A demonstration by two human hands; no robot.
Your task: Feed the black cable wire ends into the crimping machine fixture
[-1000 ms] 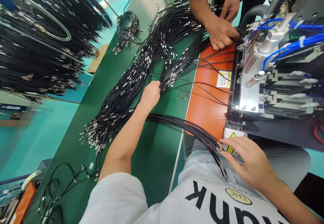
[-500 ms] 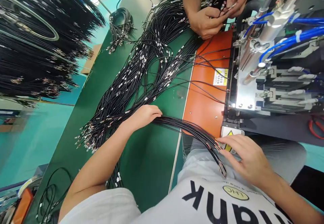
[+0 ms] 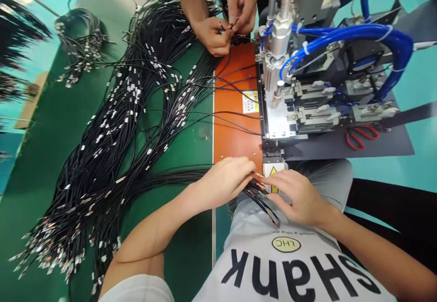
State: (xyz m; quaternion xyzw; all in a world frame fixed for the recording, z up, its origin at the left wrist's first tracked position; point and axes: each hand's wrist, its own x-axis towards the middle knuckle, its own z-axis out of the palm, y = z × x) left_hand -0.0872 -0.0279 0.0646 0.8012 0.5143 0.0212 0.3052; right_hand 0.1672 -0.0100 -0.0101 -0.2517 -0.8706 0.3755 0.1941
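Observation:
My left hand [image 3: 223, 181] lies over a small bundle of black cables [image 3: 170, 176] at the near edge of the orange plate [image 3: 234, 142], its fingers curled on the cable ends. My right hand [image 3: 295, 197] meets it there, fingertips pinching the same stripped, coloured cable ends [image 3: 261, 188] that hang over my lap. A large heap of black cables with white tags [image 3: 116, 120] spreads over the green table [image 3: 44, 124] to the left.
Another person's two hands [image 3: 225, 19] work a cable at the far end of the orange plate. A metal machine with blue hoses [image 3: 307, 79] stands on the right, with red-handled scissors [image 3: 360, 135] on its dark base. A cable coil [image 3: 80, 28] lies far left.
My left hand slid right along the bundle from the big heap to the cable ends, meeting my right hand. The view swung left. The other person's hands lifted off the plate with a cable.

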